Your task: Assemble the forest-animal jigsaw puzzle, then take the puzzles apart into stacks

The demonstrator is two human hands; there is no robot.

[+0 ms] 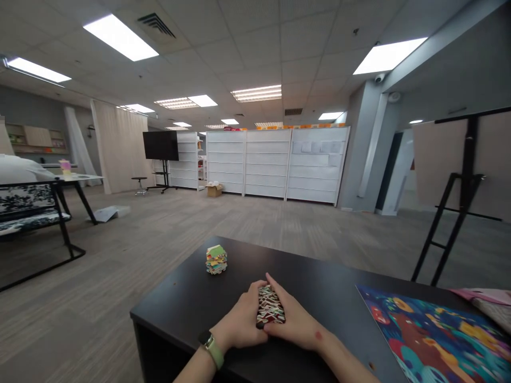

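Between my two hands, just above or on the black table [179,298], is a tight pile of thin pieces [270,306], which look like puzzle pieces, their pale, green and dark red edges facing up. My left hand [243,319], with a watch on its wrist, presses the pile from the left. From the right, my right hand [297,322] closes against it, thumbs near each other at the front. Beyond the left hand stands a small stack of puzzle pieces [216,259] with a green piece on top.
A colourful picture sheet [443,340] lies at the table's right, with a pink-edged item [487,303] behind it. A black easel stand [455,213] is at the right. Farther off are white shelving panels [265,165], a cardboard box [214,190], a screen [161,146] and a chair [32,213].
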